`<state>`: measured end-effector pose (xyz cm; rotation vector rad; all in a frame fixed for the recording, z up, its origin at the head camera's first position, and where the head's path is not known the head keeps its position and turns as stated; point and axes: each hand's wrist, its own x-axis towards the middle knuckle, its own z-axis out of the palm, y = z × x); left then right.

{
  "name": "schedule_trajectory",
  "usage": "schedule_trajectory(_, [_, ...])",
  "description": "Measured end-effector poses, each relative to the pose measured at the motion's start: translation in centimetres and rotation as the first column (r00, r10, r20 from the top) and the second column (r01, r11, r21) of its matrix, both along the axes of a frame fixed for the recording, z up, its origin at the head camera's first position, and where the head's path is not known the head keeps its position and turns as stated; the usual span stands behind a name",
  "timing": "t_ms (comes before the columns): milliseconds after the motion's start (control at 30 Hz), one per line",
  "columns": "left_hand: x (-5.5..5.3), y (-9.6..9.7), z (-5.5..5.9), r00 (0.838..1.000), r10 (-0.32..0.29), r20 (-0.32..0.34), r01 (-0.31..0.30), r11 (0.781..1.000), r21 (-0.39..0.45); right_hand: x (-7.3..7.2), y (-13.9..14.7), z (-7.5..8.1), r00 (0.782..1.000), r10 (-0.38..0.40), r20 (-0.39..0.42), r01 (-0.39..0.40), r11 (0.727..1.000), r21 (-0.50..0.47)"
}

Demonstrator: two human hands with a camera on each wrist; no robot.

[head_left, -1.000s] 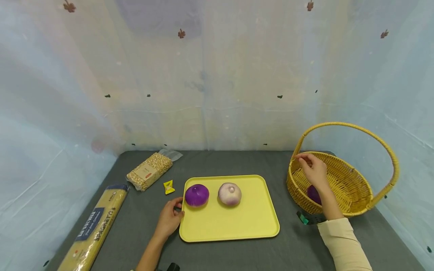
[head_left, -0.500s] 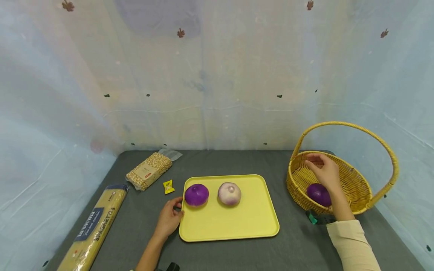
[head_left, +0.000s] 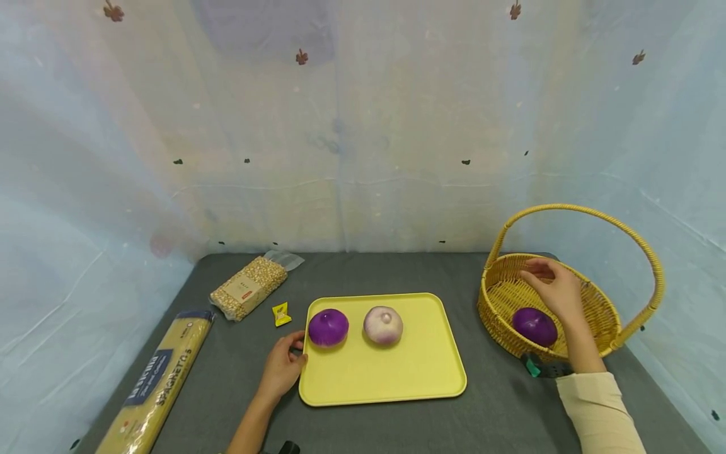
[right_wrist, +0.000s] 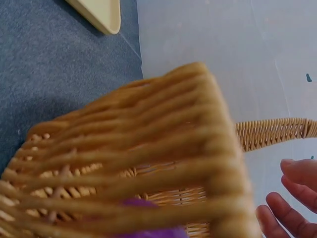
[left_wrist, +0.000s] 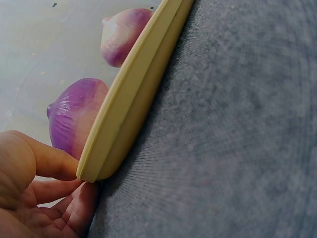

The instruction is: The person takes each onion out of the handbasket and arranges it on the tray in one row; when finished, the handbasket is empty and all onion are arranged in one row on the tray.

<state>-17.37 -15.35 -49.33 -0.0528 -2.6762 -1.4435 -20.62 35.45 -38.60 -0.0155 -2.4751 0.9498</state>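
Observation:
My left hand pinches the left edge of a yellow tray, thumb and fingers at its rim in the left wrist view. On the tray sit a deep purple onion, near that hand, and a paler white-and-purple onion. My right hand hovers over a yellow wicker basket, fingers loosely bent around nothing. Inside the basket, below this hand, lies another purple onion; the right wrist view shows it partly through the woven wall.
At the left lie a long spaghetti pack, a clear bag of pale grains and a small yellow wrapped candy. The basket's tall handle arches above its opening. A pale curtain hangs behind the grey table.
My right hand has shifted right across the basket, uncovering the purple onion inside. The left hand has kept its place at the tray's edge.

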Motion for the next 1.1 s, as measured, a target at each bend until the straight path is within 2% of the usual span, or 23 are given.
schedule_trajectory(333, [0.1, 0.0, 0.2, 1.0, 0.0, 0.007, 0.0, 1.0, 0.005, 0.5, 1.1, -0.6, 0.998, -0.029, 0.048, 0.027, 0.999, 0.037])
schedule_trajectory(500, [0.1, 0.0, 0.3, 1.0, 0.001, 0.007, -0.001, 1.0, 0.001, 1.1, 1.3, -1.1, 0.994, 0.003, 0.11, -0.008, 0.999, 0.05])
schedule_trajectory(633, [0.2, 0.0, 0.3, 1.0, 0.001, 0.004, -0.001, 1.0, 0.001, 1.4, 1.7, -1.8, 0.971, 0.061, 0.231, -0.075, 0.996, 0.053])
schedule_trajectory(800, [0.2, 0.0, 0.3, 1.0, 0.003, 0.003, -0.003, 1.0, 0.005, 1.5, 2.2, -2.9, 0.921, 0.159, 0.357, -0.197, 0.978, 0.072])
schedule_trajectory(933, [0.2, 0.0, 0.2, 1.0, 0.006, -0.001, -0.006, 1.0, 0.001, 1.5, 2.3, -3.6, 0.899, 0.221, 0.378, -0.277, 0.956, 0.1])
schedule_trajectory(1100, [0.2, 0.1, 0.2, 1.0, 0.007, 0.006, -0.007, 1.0, 0.006, 1.7, 2.0, -4.0, 0.897, 0.221, 0.383, -0.287, 0.95, 0.122])
